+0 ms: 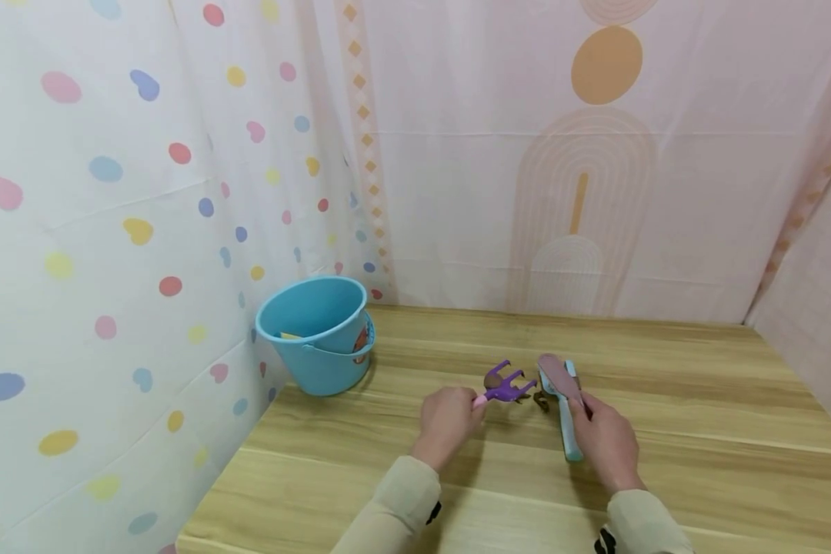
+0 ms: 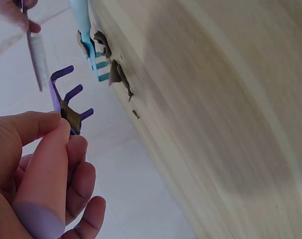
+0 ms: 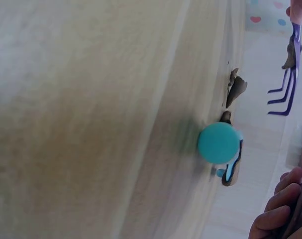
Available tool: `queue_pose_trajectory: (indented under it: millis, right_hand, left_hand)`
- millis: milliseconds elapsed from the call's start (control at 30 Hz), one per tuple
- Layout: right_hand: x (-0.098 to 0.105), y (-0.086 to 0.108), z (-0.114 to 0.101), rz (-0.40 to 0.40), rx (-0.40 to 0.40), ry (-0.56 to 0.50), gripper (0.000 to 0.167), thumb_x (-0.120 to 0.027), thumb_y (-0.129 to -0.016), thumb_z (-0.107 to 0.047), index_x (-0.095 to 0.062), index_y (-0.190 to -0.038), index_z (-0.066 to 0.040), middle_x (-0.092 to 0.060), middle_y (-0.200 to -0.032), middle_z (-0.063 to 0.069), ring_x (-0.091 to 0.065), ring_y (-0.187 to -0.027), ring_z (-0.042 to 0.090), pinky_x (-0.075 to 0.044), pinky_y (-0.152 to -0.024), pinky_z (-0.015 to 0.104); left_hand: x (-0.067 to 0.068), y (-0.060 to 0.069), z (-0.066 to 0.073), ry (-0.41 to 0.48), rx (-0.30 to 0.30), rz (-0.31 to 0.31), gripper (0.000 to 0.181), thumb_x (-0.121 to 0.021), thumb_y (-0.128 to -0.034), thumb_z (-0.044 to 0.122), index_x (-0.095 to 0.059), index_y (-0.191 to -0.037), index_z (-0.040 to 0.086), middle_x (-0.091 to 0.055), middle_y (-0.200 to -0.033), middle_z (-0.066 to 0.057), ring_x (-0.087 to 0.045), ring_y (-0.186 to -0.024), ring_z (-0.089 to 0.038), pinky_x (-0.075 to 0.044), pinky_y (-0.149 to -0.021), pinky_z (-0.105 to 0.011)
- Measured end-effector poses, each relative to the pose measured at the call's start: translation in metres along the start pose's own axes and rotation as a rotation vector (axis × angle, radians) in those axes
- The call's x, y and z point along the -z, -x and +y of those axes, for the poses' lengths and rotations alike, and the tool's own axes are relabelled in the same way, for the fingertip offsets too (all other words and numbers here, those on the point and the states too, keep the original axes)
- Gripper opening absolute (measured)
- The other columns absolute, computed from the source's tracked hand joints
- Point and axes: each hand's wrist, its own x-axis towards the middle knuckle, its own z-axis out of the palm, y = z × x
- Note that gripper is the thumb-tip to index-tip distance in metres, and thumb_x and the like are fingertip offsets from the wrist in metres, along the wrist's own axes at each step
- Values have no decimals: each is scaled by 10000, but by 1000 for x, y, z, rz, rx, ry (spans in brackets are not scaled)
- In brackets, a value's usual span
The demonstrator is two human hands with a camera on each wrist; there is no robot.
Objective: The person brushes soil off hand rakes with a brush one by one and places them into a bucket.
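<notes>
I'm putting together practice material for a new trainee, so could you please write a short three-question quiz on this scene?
1. Which hand grips the purple rake?
2. True or false: the blue bucket stands upright.
3. Where does the light blue rake lie?
a) inside the bucket
b) on the wooden table
c) under the bucket

Key:
1. The left hand, around its pink handle.
2. True.
3. b
</notes>
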Motion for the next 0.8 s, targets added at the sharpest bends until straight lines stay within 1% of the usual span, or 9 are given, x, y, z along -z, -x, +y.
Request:
queue_pose_trajectory:
  millis: [133,233,333,400,467,567,700,800]
  right_hand:
    - [-3,1,-7,-8,72,12,458,-491,-1036,-317,-560,-1366,-7,-607,-1276,248,-592,-1106,466,-465,-825,580]
    - [-5,3,-13,-2,144,34,442,-509,-1035,-290,-570,-1346,19,-635,-1220,259,-628,-1038,443,-486,-787,562]
    - [-9,4,-18,18,198,65,421,-541,-1025,-265,-586,-1326,26,-673,-1131,249,-656,-908,391,-495,-706,524]
    - [-10,4,-22,39,222,78,401,-565,-1013,-254,-607,-1310,11,-697,-1062,218,-645,-810,333,-484,-648,488]
    - [-12,3,-26,56,241,94,392,-579,-1004,-255,-622,-1298,1,-710,-1016,190,-625,-752,297,-464,-598,457]
    - [-15,2,-32,70,276,109,391,-586,-998,-261,-633,-1282,4,-716,-1004,190,-645,-755,307,-471,-596,461]
    - [-19,1,-39,73,302,118,383,-586,-1002,-264,-641,-1274,0,-715,-1021,205,-681,-841,385,-498,-636,518]
    - [-21,0,-45,69,304,134,374,-578,-1006,-271,-646,-1275,-19,-717,-999,198,-680,-829,402,-492,-598,521]
  left_hand:
    - [-2,3,2,2,0,8,345,-641,-957,353,-643,-654,188,-454,-526,85,-429,-475,-106,-349,-455,-272]
    - [-2,5,3,4,1,19,360,-650,-953,349,-627,-633,186,-455,-523,81,-426,-470,-108,-345,-454,-272]
    - [0,5,4,-3,2,29,381,-654,-950,348,-604,-610,183,-458,-526,73,-425,-470,-114,-341,-454,-274]
    - [3,5,5,-8,0,32,400,-648,-953,351,-582,-597,182,-458,-525,68,-423,-468,-117,-337,-450,-276]
    - [5,5,6,-15,-5,35,411,-643,-954,348,-562,-588,181,-454,-523,65,-421,-466,-118,-335,-446,-275]
    - [8,4,7,-13,-11,37,412,-641,-951,342,-542,-582,185,-442,-520,66,-413,-462,-115,-328,-442,-272]
    - [11,2,9,-14,-18,58,422,-641,-945,319,-521,-566,181,-434,-508,62,-412,-453,-115,-328,-432,-274]
    - [15,-1,11,-35,-23,73,432,-632,-956,316,-517,-564,173,-444,-512,53,-423,-457,-120,-342,-430,-286]
